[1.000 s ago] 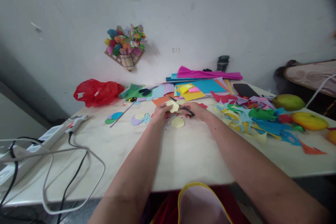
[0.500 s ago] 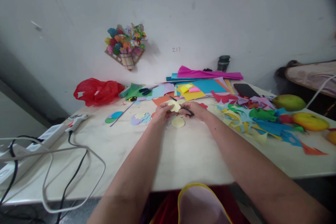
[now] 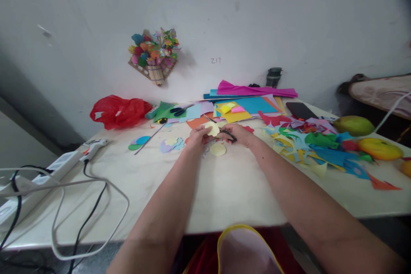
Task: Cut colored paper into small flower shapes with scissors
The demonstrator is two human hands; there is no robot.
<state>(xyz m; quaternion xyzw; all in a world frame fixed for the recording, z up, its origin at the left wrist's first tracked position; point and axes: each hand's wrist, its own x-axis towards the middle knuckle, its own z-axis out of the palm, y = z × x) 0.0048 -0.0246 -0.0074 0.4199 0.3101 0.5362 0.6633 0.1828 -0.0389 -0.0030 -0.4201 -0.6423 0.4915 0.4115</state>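
Observation:
Between the fingers of my left hand point(image 3: 198, 135) is a pale yellow paper flower point(image 3: 212, 129) with a scalloped edge. My right hand point(image 3: 240, 134) grips a pair of dark-handled scissors point(image 3: 230, 136); their blades pass behind the flower, and a tip shows beyond its upper left edge. Whether the blades touch the paper I cannot tell. Just below both hands a pale yellow paper circle point(image 3: 218, 149) lies on the table point(image 3: 234, 192). To the left rest layered lilac, blue and cream scalloped paper pieces point(image 3: 172, 144).
Coloured paper scraps point(image 3: 308, 145) and mangoes point(image 3: 379, 148) cover the right side. Paper sheets point(image 3: 257, 105), a phone point(image 3: 301, 110) and a second pair of scissors point(image 3: 180, 110) lie farther back. A red plastic bag point(image 3: 119, 112) and a power strip point(image 3: 48, 175) with loose cables are leftward.
The flower has turned slightly in my left fingers, and the scissors have shifted a little with my right hand. Everything else stays where it was.

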